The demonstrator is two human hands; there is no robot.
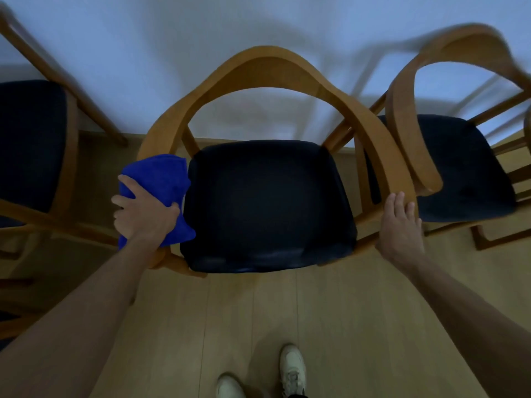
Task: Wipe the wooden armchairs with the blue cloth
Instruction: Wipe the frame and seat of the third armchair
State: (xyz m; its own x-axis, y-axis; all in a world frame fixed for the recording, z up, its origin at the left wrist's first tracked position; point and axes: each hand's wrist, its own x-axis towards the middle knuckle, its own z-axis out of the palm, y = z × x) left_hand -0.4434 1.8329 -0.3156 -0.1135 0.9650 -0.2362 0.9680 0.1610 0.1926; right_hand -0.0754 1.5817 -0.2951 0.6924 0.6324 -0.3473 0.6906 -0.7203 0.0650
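The middle armchair (pixel 267 116) stands by the white wall (pixel 172 38), with its dark seat (pixel 267 208) facing the person. The left hand (pixel 140 216) grasps the blue cloth (pixel 161 179) on the chair's left armrest. The right hand (pixel 398 225) rests on the right armrest, fingers straight, grip released. More armchairs stand on both sides.

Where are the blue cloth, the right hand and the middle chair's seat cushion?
blue cloth (pixel 161 175): head view, on its upper fold above the fingers.
right hand (pixel 398 225): head view, on the back of the hand.
seat cushion (pixel 267 205): head view, on the cushion's centre.
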